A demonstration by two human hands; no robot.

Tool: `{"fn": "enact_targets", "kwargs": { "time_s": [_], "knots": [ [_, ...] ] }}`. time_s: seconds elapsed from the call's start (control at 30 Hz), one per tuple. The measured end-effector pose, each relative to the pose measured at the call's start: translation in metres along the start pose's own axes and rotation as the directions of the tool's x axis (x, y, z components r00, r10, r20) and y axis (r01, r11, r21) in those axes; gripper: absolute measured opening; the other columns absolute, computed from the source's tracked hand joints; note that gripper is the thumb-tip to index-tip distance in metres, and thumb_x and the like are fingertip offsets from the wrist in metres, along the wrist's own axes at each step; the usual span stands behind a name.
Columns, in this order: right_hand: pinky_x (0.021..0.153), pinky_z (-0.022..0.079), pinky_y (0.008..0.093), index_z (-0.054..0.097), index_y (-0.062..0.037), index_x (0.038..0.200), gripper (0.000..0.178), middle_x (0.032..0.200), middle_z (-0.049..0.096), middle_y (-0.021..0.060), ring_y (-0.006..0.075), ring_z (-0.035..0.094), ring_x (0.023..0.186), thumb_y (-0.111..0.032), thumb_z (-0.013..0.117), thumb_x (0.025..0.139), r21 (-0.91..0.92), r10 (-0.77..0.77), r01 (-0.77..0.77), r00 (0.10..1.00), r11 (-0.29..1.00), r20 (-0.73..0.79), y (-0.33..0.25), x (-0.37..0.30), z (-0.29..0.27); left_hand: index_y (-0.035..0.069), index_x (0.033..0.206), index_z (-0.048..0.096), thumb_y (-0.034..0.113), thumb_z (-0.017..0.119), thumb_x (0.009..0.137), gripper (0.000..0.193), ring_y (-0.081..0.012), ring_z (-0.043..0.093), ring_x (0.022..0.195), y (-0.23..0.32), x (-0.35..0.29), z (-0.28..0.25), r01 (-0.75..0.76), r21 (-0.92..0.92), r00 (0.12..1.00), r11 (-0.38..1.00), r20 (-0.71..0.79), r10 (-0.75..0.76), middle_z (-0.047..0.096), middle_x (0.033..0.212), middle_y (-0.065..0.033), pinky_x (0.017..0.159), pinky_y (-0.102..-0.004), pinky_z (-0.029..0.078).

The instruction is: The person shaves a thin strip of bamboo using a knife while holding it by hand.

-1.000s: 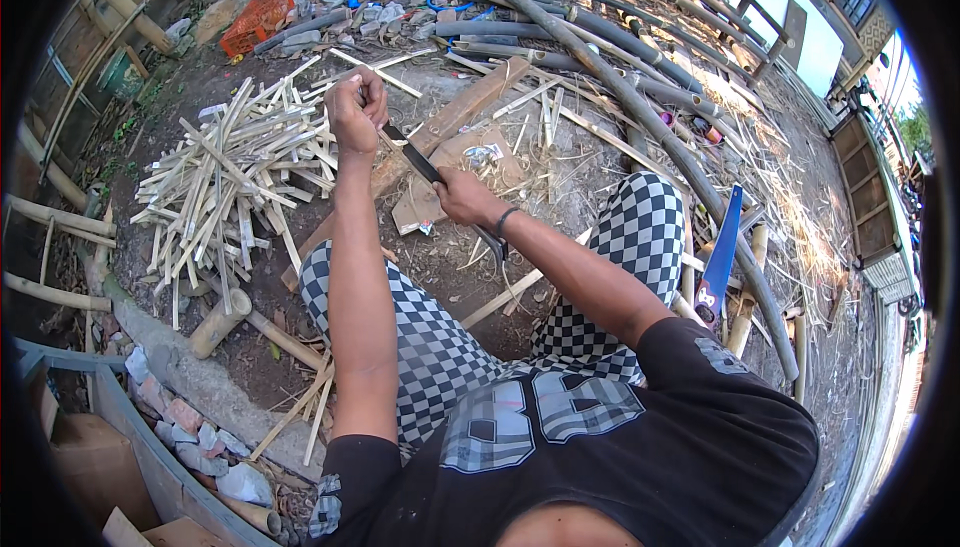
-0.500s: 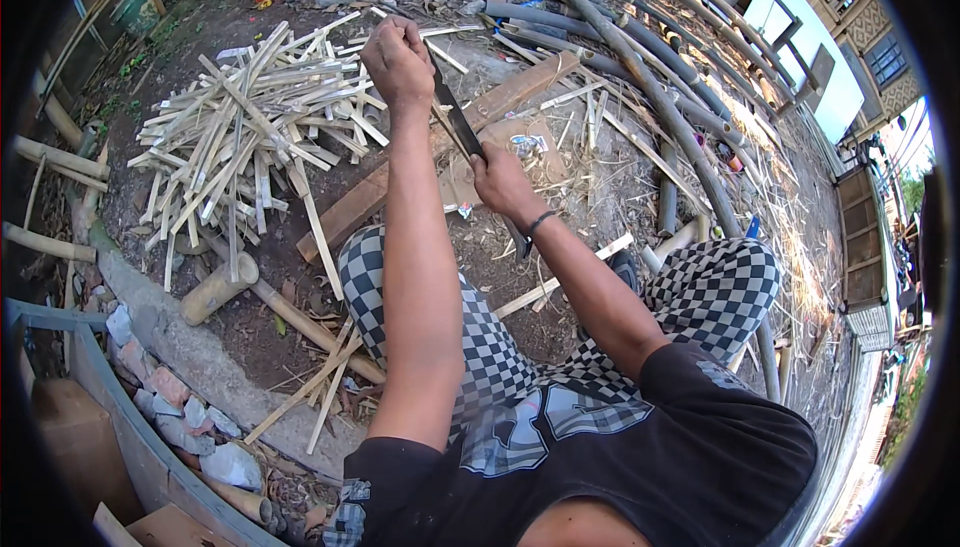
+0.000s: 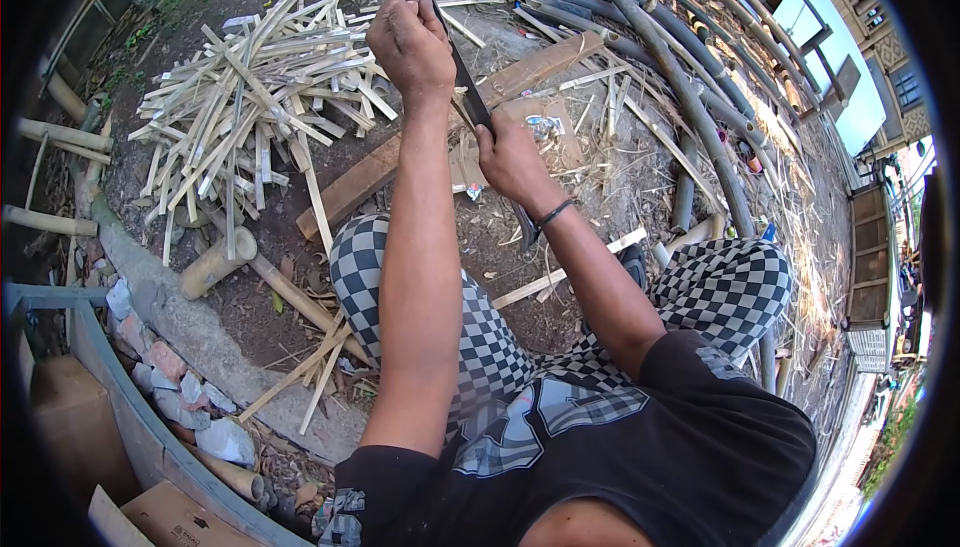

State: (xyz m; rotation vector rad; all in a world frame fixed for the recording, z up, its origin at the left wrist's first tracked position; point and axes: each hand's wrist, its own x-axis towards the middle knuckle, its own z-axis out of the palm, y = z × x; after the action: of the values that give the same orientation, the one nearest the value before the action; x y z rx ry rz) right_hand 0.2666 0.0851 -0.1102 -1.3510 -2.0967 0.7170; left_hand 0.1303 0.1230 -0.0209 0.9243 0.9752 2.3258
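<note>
Bright daylight; my arms shade the ground beside the split bamboo pile [image 3: 250, 97]; sharp centre, edges bend, black rim.

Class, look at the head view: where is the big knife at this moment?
The knife is upper centre, handle in the right hand, blade slanting up beside the left hand, right of the bamboo pile.

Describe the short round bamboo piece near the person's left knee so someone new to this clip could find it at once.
Start at the big heap of pale split bamboo strips on the ground, on the person's left. Just below its lower edge, beside the grey curb, lies the short bamboo section. Unlike the flat, thin strips around it, it is a thick whole round tube with a cut, open end.
</note>
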Motion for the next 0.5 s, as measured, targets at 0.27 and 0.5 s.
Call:
{"fn": "enact_targets", "kwargs": {
  "time_s": [0.27,0.5],
  "knots": [
    [0.070,0.045,0.0581,0.055,0.0032,0.094,0.020,0.078,0.062,0.0304,0.0492,0.062,0.079,-0.016,0.052,0.095,0.040,0.037,-0.035,0.998,0.999,-0.050,0.000,-0.014,0.019,0.005,0.065,0.047,0.023,0.039,0.087,0.030,-0.0100,0.031,0.037,-0.004,-0.002,-0.001,-0.142,0.114,0.982,0.983,-0.108,0.154,0.033,0.049,0.0006,0.038,-0.0277,0.026],
    [0.069,0.046,0.0590,0.053,0.0024,0.096,0.016,0.083,0.063,0.0314,0.0500,0.061,0.076,-0.013,0.053,0.093,-0.062,-0.047,0.041,0.994,0.997,-0.097,0.001,-0.021,0.036,0.008,0.060,0.037,0.022,0.040,0.088,0.032,-0.0067,0.030,0.049,0.007,-0.006,-0.012,-0.085,0.077,0.947,0.993,-0.305,0.105,0.034,0.058,0.0033,0.046,-0.0256,0.021]
  ]
}}
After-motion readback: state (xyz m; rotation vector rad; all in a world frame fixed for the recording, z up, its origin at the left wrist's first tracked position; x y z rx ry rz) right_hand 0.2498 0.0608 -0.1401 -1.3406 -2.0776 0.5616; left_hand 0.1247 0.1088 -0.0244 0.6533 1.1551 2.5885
